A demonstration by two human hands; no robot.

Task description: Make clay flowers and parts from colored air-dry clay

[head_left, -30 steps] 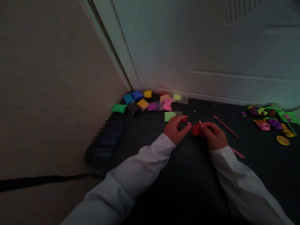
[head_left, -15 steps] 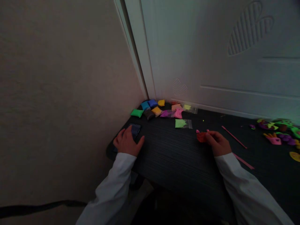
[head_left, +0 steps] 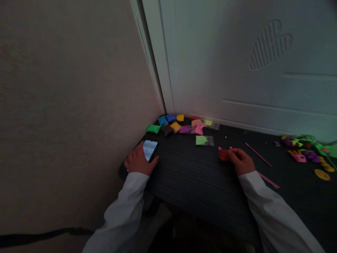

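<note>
My left hand lies over a phone at the table's left end, thumb and fingers apart. The phone's screen is lit and partly hidden by the fingers. My right hand pinches a flat red piece, apparently modelling clay, just above the dark table. Small pink lumps show close beside the red piece. To the right of this hand lie a thin pink stick and a flat pink strip, whose near end is hidden by my wrist.
Several coloured clay packets cluster at the back left corner, with a light green packet nearer. Colourful clay figures and a yellow disc lie at the right. A wall borders the left, a white door the back.
The phone's dark screen has lit up under my left hand. My right hand still holds the red piece. The whole view has shifted slightly.
</note>
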